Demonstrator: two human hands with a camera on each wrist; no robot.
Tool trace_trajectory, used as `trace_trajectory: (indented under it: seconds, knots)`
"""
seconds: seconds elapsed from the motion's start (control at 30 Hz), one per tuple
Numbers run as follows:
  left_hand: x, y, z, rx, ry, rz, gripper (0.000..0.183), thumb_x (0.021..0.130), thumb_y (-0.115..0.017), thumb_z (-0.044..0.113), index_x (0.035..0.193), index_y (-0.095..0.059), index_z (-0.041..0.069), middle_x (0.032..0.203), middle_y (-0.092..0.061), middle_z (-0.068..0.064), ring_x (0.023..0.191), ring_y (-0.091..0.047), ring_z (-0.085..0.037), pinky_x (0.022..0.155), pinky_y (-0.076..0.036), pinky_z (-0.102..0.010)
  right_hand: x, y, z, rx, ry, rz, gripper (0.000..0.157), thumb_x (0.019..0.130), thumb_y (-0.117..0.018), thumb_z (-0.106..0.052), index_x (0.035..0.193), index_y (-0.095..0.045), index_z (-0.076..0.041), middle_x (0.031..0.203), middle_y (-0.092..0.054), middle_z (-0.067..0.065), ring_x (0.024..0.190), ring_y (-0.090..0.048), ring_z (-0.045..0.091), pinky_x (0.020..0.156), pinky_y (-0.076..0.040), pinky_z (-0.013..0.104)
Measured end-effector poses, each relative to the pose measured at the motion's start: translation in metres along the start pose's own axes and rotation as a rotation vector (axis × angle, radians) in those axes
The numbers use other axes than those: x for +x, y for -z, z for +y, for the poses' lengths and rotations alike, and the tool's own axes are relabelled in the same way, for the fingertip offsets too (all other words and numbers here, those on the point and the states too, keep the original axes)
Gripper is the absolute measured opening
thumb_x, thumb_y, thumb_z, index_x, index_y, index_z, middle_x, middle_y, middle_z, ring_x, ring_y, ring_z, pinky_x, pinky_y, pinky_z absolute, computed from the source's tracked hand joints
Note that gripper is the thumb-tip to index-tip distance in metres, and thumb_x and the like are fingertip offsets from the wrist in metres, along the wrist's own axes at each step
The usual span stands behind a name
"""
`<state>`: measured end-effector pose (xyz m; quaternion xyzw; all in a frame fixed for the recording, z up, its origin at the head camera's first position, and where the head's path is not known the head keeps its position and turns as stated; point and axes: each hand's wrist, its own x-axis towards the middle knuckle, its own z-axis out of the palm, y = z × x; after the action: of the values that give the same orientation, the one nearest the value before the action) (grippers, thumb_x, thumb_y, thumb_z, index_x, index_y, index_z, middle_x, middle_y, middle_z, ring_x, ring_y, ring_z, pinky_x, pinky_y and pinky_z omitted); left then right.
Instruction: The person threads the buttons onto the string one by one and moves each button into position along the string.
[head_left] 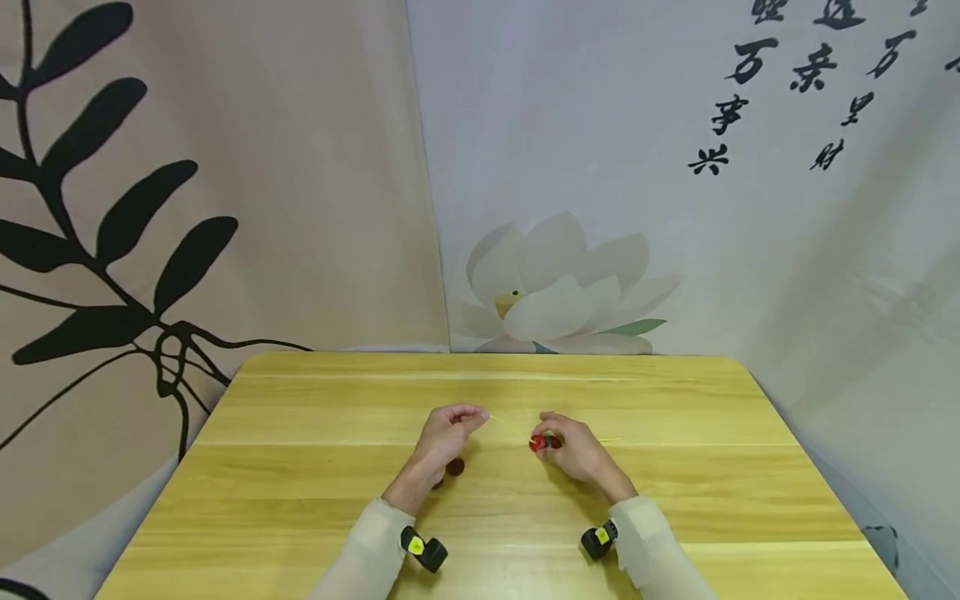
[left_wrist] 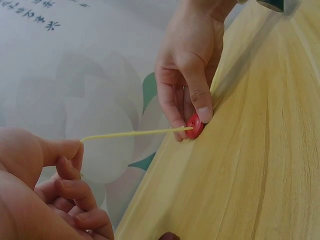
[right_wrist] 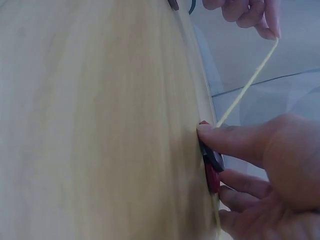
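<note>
A yellow string (left_wrist: 135, 133) runs taut between the two hands above the table. My left hand (head_left: 448, 433) pinches one end of it between thumb and finger. My right hand (head_left: 577, 450) grips a red button (left_wrist: 194, 127) by its edge, and the string comes out through the button's face. Behind that, in the right wrist view, a dark button (right_wrist: 215, 159) and another red button (right_wrist: 212, 181) sit stacked against the fingers. More string (right_wrist: 216, 210) trails off below them.
Dark brown round pieces (head_left: 455, 467) lie on the table by the left wrist. The wooden table (head_left: 495, 533) ends at a far edge just beyond the hands. Printed curtains (head_left: 315, 208) hang behind it.
</note>
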<state>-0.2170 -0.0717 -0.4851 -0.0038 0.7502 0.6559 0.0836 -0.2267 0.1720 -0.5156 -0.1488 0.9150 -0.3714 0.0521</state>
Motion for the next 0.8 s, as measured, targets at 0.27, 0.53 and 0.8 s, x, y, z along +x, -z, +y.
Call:
trace_trajectory:
  seconds: [0.27,0.53,0.8]
  knots:
    - [-0.0008,0.0008,0.0012,-0.002,0.009,0.011,0.029,0.097,-0.065,0.027,0.110,-0.071,0.002,0.093,-0.058,-0.004,0.081,-0.048,-0.022,0.070,-0.040,-0.030,-0.0013,0.0012,-0.0001,-0.012,0.024,-0.006,0.024,0.083,-0.077,-0.002,0.104,-0.071,-0.013,0.144,-0.051,0.019,0.132,-0.047,0.044,0.105,-0.041,0.053]
    - [-0.0018,-0.0004,-0.0019,0.003,0.014,0.009,0.031,0.096,-0.065,0.029,0.111,-0.070,0.002,0.094,-0.059,-0.004,0.080,-0.047,-0.020,0.069,-0.040,-0.030,-0.0012,0.0004,-0.0020,-0.013,0.011,-0.018,0.024,0.084,-0.077,-0.002,0.104,-0.071,-0.013,0.145,-0.050,0.019,0.133,-0.046,0.044,0.106,-0.040,0.053]
    - [-0.0011,-0.0004,0.0002,0.001,0.019,0.004,0.029,0.096,-0.066,0.029,0.108,-0.071,0.004,0.094,-0.059,-0.005,0.078,-0.046,-0.019,0.069,-0.039,-0.030,0.0002,0.0040,-0.0047,-0.029,0.027,-0.060,0.028,0.083,-0.077,-0.001,0.106,-0.068,-0.013,0.146,-0.048,0.022,0.133,-0.045,0.046,0.107,-0.038,0.057]
